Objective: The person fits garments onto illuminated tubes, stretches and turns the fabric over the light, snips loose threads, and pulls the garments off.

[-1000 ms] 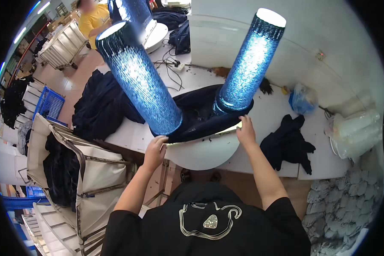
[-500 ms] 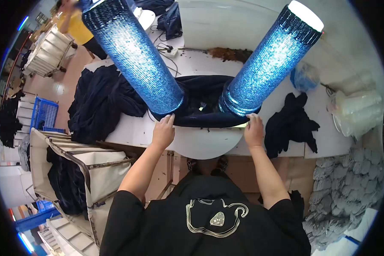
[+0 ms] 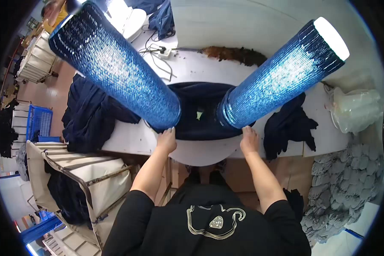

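Note:
Two lit tubes lean apart, the left tube (image 3: 123, 68) and the right tube (image 3: 281, 77), each covered by a stretched dark blue knit sleeve. Between their bases hangs the dark body of the garment (image 3: 209, 133), open in the middle. My left hand (image 3: 167, 140) pinches the garment's edge at the foot of the left tube. At the foot of the right tube, my right hand (image 3: 249, 140) has its fingers closed on the same edge. Beneath the garment shows a round white plate (image 3: 198, 155).
Dark cloth (image 3: 87, 113) is heaped on the white table (image 3: 128, 138) at left, and a dark garment (image 3: 288, 126) lies at right. A cloth cart (image 3: 109, 183) stands left. Cables, a plastic bag (image 3: 356, 111), grey bundles (image 3: 345, 187) and another person (image 3: 55, 15) are also visible.
Both tubes now lean further apart and appear closer, their tops spreading outward. My hands stay at the garment's near edge. The other person has shifted toward the upper left of the view.

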The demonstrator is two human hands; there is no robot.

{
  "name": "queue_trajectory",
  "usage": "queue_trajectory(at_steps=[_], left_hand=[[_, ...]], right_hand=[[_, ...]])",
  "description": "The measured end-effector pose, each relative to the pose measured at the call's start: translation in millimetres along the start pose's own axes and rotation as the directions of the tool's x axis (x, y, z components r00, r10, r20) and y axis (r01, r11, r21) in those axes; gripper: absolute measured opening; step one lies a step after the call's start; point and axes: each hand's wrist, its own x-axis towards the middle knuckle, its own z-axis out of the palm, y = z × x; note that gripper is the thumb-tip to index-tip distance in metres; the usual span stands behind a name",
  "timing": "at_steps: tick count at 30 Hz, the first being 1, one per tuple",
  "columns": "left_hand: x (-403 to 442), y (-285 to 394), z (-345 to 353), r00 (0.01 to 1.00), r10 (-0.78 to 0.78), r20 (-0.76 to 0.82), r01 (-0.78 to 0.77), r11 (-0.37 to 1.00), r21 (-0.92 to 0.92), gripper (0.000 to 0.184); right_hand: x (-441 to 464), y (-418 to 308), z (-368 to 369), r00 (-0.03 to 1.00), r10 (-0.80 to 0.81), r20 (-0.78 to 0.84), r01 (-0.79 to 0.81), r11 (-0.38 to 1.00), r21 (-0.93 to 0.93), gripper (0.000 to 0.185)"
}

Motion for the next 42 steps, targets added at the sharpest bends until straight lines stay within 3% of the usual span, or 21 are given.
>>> queue_trajectory(at_steps=[7,10,12,13,15,16,17,18,19,20,21,22,23,24,27,30,33,38,41,42], left_hand=[[4.1,3.0,-3.4,0.998,-0.041,0.055,0.042,0.999,-0.009,0.060],[-1.8,-10.5,-8.5,0.998,-0.006,-0.056,-0.012,0.950,-0.313,0.050],[-7.5,-21.3,-12.8,0.996,-0.054,-0.068,0.003,0.806,-0.592,0.040],[-12.3,-27.7,-12.7,0.982,-0.082,-0.172,-0.036,0.808,-0.588,0.031],[-30.3,-25.5,-60.6,0.961,-0.257,-0.104,0.115,0.711,-0.694,0.023],[-31.5,-36.7,-55.2,0.910,-0.301,-0.287,0.013,0.711,-0.703,0.018],[-36.5,-37.9,-74.3,0.863,-0.404,-0.302,0.055,0.670,-0.740,0.016],[-40.6,-39.0,-93.2,0.783,-0.432,-0.447,-0.035,0.687,-0.726,0.015],[-38.8,-47.8,-99.0,0.740,-0.481,-0.470,-0.094,0.618,-0.781,0.016],[-36.7,-48.9,-113.9,0.633,-0.504,-0.588,-0.262,0.575,-0.775,0.020],[-39.8,-47.6,-137.9,0.551,-0.486,-0.678,-0.296,0.647,-0.703,0.027],[-36.7,-54.8,-148.7,0.491,-0.405,-0.772,-0.299,0.754,-0.585,0.032],[-30.2,-60.6,-155.8,0.499,-0.409,-0.764,-0.295,0.749,-0.594,0.034],[-37.3,-56.0,-176.2,0.463,-0.326,-0.824,-0.329,0.800,-0.502,0.033],[-34.5,-49.5,-193.5,0.508,-0.365,-0.780,-0.268,0.794,-0.546,0.026],[-36.6,-46.4,-198.3,0.522,-0.377,-0.765,-0.190,0.824,-0.535,0.018],[-35.7,-48.3,-190.5,0.491,-0.374,-0.787,-0.118,0.866,-0.486,0.012],[-26.4,-47.3,-200.0,0.491,-0.387,-0.780,-0.082,0.872,-0.483,0.010],[-26.6,-51.1,-204.3,0.501,-0.403,-0.765,-0.149,0.831,-0.535,0.010],[-26.7,-50.1,-208.8,0.506,-0.408,-0.760,-0.165,0.819,-0.549,0.011]], right_hand=[[5.8,1.7,-4.5,0.994,0.008,0.113,-0.006,1.000,-0.015,0.026],[10.3,7.7,-21.7,0.998,0.017,0.054,-0.029,0.973,0.230,0.026],[14.0,11.5,-35.4,0.997,0.076,0.030,-0.082,0.916,0.392,0.021],[17.5,15.3,-41.5,0.991,0.132,0.021,-0.127,0.876,0.466,0.018],[26.3,20.1,-70.0,0.964,0.198,-0.177,-0.058,0.807,0.587,0.013],[31.7,16.0,-97.8,0.942,0.246,-0.227,-0.064,0.798,0.600,0.015],[39.3,31.2,-96.6,0.904,0.298,-0.306,-0.041,0.774,0.632,0.014],[46.4,42.6,-110.5,0.897,0.236,-0.375,0.083,0.742,0.665,0.022],[52.8,46.5,-126.9,0.856,0.194,-0.478,0.184,0.751,0.634,0.027],[61.6,57.1,-133.9,0.822,0.130,-0.555,0.293,0.739,0.607,0.040],[71.1,57.6,-151.3,0.807,0.035,-0.590,0.340,0.790,0.511,0.053],[76.6,49.3,-168.0,0.787,0.006,-0.617,0.416,0.733,0.537,0.057],[89.8,63.2,-167.5,0.766,-0.066,-0.639,0.492,0.700,0.518,0.052],[96.0,60.0,-172.9,0.750,-0.081,-0.656,0.471,0.762,0.445,0.047],[104.1,40.6,-183.9,0.637,-0.077,-0.767,0.455,0.841,0.293,0.032],[109.3,42.7,-180.0,0.532,-0.143,-0.834,0.422,0.899,0.115,0.029],[71.3,-31.5,-224.6,0.626,0.193,-0.756,0.319,0.821,0.474,0.030],[90.6,-15.0,-208.2,0.457,0.124,-0.881,0.365,0.877,0.313,0.024],[121.5,45.4,-176.7,0.609,0.102,-0.787,0.340,0.863,0.375,0.025],[119.2,39.4,-184.8,0.615,0.116,-0.780,0.338,0.855,0.393,0.023]])
